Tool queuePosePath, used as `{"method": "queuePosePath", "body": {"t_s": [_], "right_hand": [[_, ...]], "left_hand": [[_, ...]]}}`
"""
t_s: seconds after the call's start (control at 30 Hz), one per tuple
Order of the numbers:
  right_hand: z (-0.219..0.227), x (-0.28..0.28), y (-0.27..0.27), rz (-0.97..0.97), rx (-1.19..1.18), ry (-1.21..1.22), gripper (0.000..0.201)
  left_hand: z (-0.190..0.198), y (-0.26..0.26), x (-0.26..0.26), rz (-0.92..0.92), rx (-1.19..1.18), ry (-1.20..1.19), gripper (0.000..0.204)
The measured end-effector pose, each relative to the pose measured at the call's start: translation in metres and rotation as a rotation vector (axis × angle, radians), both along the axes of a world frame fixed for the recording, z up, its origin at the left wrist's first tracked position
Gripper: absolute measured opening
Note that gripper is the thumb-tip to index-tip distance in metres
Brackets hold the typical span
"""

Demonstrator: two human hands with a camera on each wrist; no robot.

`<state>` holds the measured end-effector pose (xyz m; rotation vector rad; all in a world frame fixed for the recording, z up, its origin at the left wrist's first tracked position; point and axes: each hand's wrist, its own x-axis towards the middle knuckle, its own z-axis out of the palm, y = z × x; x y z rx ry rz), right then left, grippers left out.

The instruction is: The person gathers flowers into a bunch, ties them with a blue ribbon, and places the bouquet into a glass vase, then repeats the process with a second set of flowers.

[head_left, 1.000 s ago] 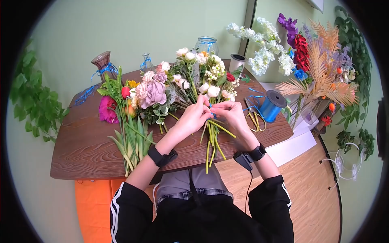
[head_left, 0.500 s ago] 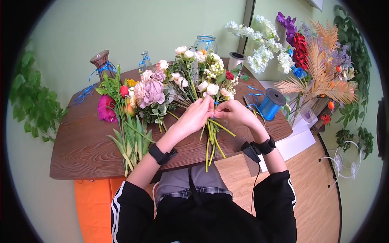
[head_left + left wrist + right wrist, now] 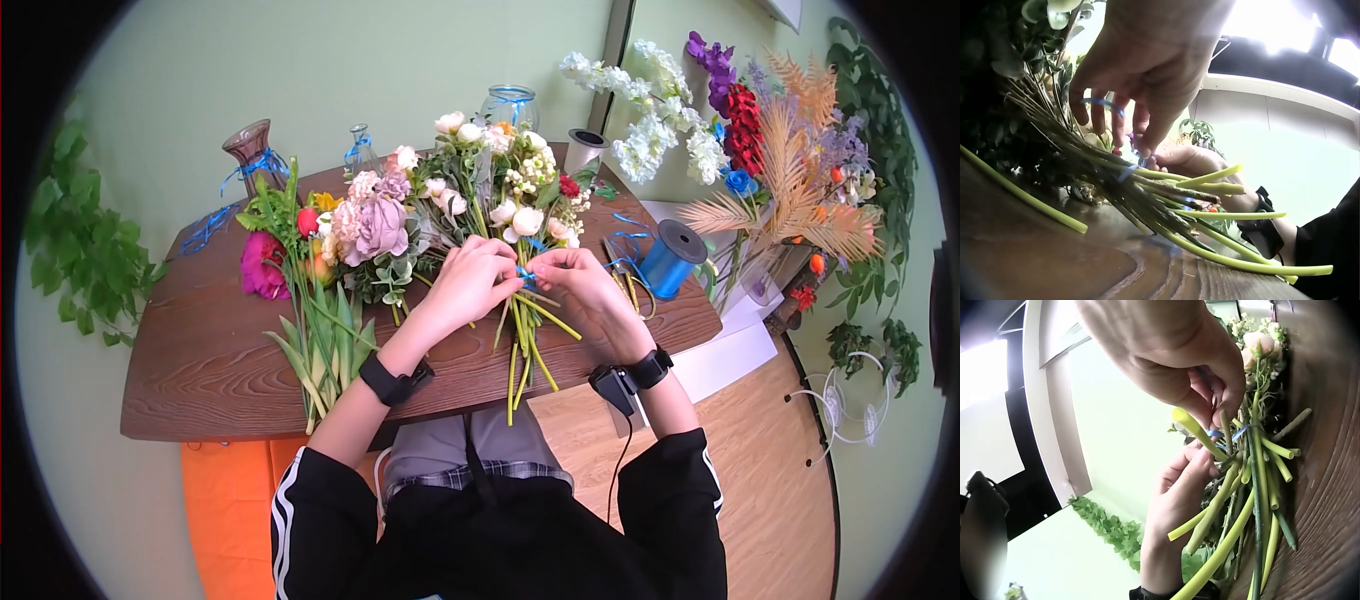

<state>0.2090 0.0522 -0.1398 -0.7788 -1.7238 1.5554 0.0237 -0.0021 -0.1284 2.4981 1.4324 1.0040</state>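
A bouquet of white and cream flowers (image 3: 525, 220) lies on the wooden table, its green stems (image 3: 520, 350) pointing toward the person. Blue ribbon (image 3: 1127, 173) circles the stems in the left wrist view. Above that band, my left hand (image 3: 472, 276) pinches the ribbon between thumb and finger, and a loop of it runs across the fingers. From the other side my right hand (image 3: 585, 285) pinches ribbon too, fingertips close to the left ones. In the right wrist view, both hands meet over a blue knot (image 3: 1215, 433) beside the stems.
Left of the bouquet lie mauve flowers (image 3: 378, 228), a magenta flower (image 3: 263, 265) and tulip stems. A blue ribbon spool (image 3: 672, 262) and scissors (image 3: 632, 285) are at the right. Glass vases (image 3: 510, 108) stand at the back, with tall flowers (image 3: 745, 130) beyond the table.
The right hand moved outward and then came back a little toward the left hand. The left hand's fingers have shifted slightly down and left. Blue ribbon shows more plainly between the fingertips.
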Motion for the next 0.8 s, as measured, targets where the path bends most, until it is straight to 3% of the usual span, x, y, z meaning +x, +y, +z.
{"method": "queuePosePath", "body": {"t_s": [0.17, 0.3, 0.8], "right_hand": [[-0.010, 0.002, 0.008, -0.207, 0.246, -0.100, 0.017], [-0.018, 0.004, 0.010, -0.241, 0.291, -0.106, 0.021], [-0.022, 0.016, 0.004, -0.210, 0.184, -0.199, 0.011]], "left_hand": [[0.003, -0.013, -0.011, 0.107, -0.071, 0.120, 0.013], [0.004, -0.021, -0.012, 0.112, -0.113, 0.164, 0.012], [0.002, -0.025, -0.016, 0.133, -0.191, 0.141, 0.012]]}}
